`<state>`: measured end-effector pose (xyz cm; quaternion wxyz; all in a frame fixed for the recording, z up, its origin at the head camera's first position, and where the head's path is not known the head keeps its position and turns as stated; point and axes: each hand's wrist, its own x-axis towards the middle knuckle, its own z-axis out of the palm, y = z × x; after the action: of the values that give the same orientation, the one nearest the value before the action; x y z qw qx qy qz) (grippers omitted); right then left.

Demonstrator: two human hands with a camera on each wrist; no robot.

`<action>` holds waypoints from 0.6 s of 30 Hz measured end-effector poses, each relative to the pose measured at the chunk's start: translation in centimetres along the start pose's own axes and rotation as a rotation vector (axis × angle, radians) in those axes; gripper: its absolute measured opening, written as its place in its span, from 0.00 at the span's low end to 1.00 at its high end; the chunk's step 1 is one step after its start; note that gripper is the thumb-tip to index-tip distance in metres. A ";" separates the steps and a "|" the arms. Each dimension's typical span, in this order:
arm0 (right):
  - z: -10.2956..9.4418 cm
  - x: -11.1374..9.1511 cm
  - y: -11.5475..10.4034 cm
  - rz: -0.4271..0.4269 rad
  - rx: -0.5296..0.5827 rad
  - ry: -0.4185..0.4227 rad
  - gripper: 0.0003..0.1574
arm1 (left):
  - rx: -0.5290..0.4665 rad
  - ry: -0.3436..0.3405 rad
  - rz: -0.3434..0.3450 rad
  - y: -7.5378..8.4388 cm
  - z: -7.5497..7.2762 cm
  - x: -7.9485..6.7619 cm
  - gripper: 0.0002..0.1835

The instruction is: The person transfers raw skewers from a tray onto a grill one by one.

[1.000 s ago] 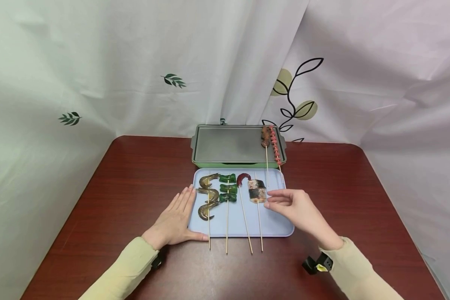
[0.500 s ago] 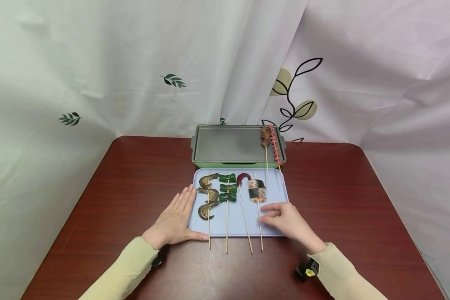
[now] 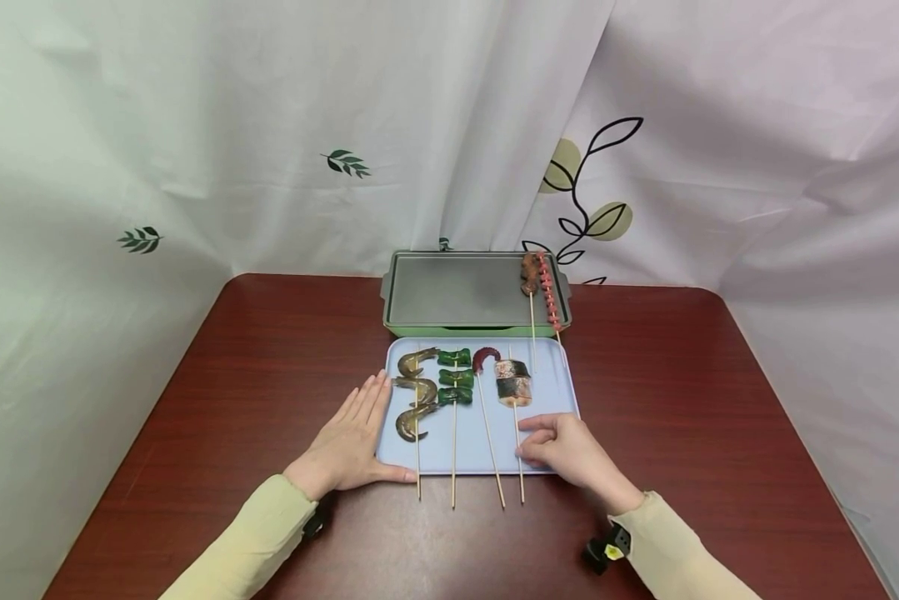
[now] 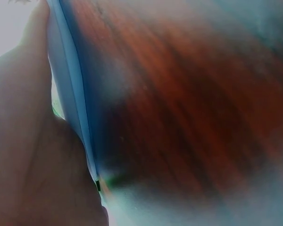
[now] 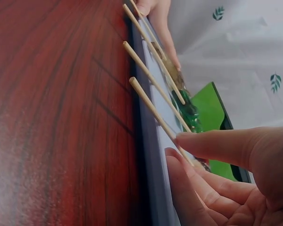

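My left hand (image 3: 349, 437) lies flat with straight fingers along the left rim of a pale blue tray (image 3: 550, 354), its thumb by the front edge. Near the front right of the tray, my right hand (image 3: 565, 448) pinches the stick of a fish skewer (image 3: 513, 383). In the right wrist view, thumb and fingers meet around that stick (image 5: 153, 110). Also lying on the tray are a shrimp skewer (image 3: 417, 392), a green pepper skewer (image 3: 456, 377) and a skewer with a dark red curled piece, perhaps a tentacle (image 3: 483, 358). Their sticks overhang the front rim.
Behind the tray stands a green grill with a grey plate (image 3: 452, 287). A brown meat skewer (image 3: 530, 275) and a pink beaded-looking skewer (image 3: 548, 292) lie at its right side, sticks reaching over the tray. A white curtain (image 3: 269, 125) backs the brown table (image 3: 284, 333).
My right hand has moved from beside the fish pieces toward the front left, down to the stick, and its fingers have closed there. The left hand has stayed in place.
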<state>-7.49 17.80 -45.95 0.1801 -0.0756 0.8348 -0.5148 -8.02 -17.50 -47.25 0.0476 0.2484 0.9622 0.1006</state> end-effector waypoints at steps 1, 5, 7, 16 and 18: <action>0.0 0.0 0.0 0.000 0.010 -0.001 0.24 | -0.001 -0.004 -0.001 0.1 -0.1 0.0 0.77; 0.1 0.0 0.2 -0.003 0.060 -0.006 0.24 | 0.009 -0.017 -0.006 0.1 -0.2 0.1 0.76; 0.1 0.0 0.3 0.003 0.084 -0.006 0.25 | 0.013 -0.013 -0.003 0.1 -0.1 0.1 0.76; 0.1 0.1 0.8 0.014 0.139 0.013 0.25 | 0.012 0.002 0.004 0.2 -0.2 0.1 0.76; 0.0 0.0 0.8 0.014 0.181 0.008 0.25 | 0.014 0.006 0.005 0.1 -0.2 0.0 0.76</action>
<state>-7.46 18.17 -46.68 0.1864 -0.0509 0.7860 -0.5872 -8.02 -17.39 -47.06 0.0428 0.2510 0.9624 0.0946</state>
